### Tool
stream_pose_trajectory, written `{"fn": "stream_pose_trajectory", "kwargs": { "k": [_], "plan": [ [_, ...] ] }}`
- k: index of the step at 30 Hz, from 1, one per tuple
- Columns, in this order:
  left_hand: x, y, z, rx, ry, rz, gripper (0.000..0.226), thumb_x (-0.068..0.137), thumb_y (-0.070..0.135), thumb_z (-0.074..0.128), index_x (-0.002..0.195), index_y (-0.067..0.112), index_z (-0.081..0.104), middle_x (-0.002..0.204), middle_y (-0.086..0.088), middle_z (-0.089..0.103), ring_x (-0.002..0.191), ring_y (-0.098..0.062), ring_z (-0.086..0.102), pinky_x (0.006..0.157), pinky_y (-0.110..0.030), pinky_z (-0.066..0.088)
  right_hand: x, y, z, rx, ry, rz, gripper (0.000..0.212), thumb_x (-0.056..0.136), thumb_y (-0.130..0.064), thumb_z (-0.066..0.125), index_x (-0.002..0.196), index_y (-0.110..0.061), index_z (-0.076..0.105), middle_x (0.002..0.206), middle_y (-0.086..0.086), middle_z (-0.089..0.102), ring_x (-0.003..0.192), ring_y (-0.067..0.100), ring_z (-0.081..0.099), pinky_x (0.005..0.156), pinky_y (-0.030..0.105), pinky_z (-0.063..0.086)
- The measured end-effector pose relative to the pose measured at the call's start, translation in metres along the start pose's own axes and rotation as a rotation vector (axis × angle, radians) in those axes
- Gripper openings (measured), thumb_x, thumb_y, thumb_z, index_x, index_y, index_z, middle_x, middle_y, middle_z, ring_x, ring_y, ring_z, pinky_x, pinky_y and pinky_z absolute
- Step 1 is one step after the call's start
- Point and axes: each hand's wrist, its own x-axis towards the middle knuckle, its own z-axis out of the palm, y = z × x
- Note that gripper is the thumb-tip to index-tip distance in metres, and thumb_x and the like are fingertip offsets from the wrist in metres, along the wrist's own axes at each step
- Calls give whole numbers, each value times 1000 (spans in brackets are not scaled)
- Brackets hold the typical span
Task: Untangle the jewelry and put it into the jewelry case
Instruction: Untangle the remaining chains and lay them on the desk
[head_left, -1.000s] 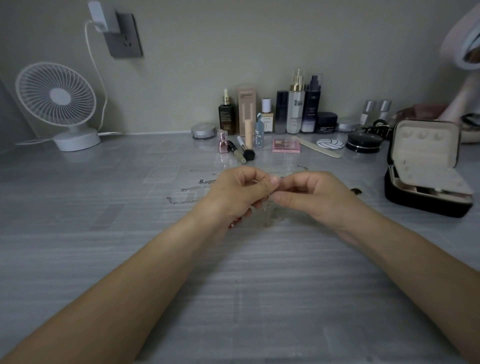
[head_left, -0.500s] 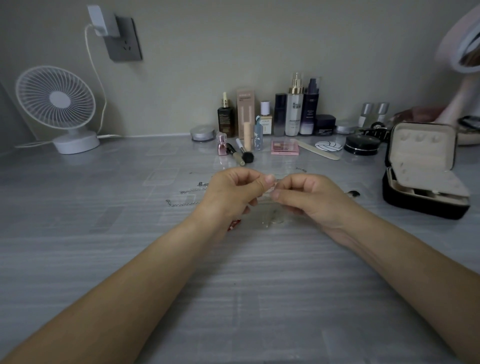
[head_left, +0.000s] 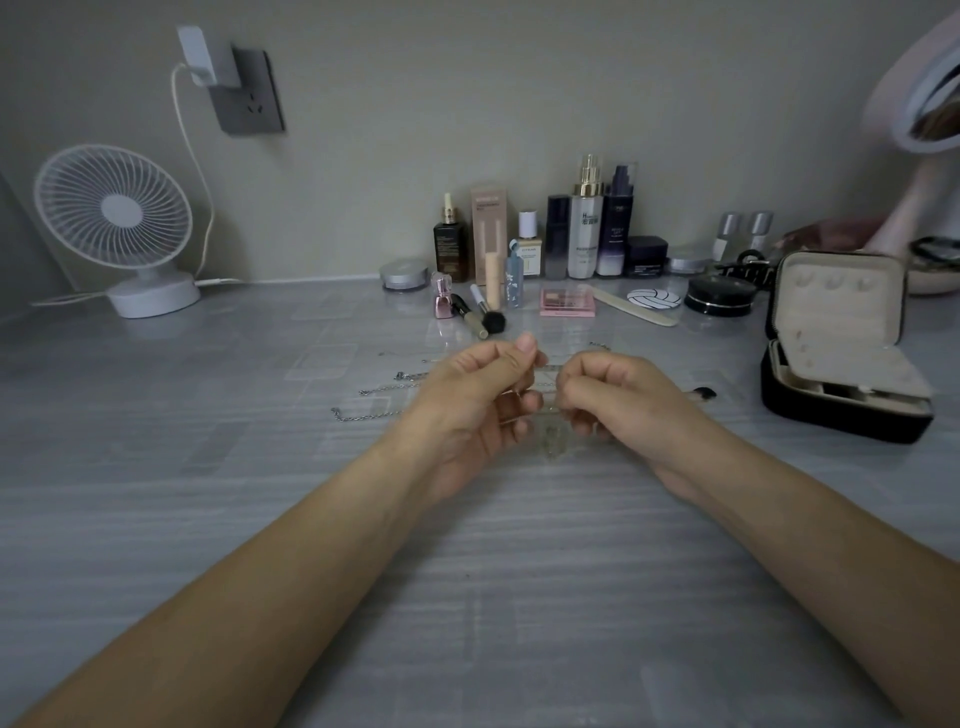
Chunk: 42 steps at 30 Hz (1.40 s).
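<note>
Two hands meet over the middle of the desk, fingers curled and pinched. The left hand and right hand sit close together with a small gap between them, and a thin chain stretches across that gap, pinched at each end. More of the fine chain dangles below the fingers in a blurry clump just over the desk; too faint to tell how it is knotted. Both forearms run in from the bottom corners.

Behind the left hand, several silver chains lie loose on the desk, partly hidden by the hand. A small dark piece lies just right of the right hand.

The jewelry case sits well to the right, black outside, beige inside, lid propped upright and open, tray compartments visible. Whether anything lies in it, cannot tell.

Along the back wall: a row of cosmetic bottles, a makeup brush, a pink palette, a nail file, a black compact. A white desk fan stands far left, its cable going up to a plug at the wall socket. A round mirror on a pink stand is cut off at the top right corner.
</note>
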Motion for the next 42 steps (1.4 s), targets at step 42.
{"fn": "stream_pose_trajectory", "kwargs": {
  "k": [42],
  "plan": [
    [-3,-1,-4,475,-63,-36,19,93,30,50,79,24,62,80,11,63,83,-8,56,76,-27,43,0,1,-9,239,-59,-81,11,90,-12,55,80,-16,55,59,-2,63,50,9,49,45,18,35]
  ]
}}
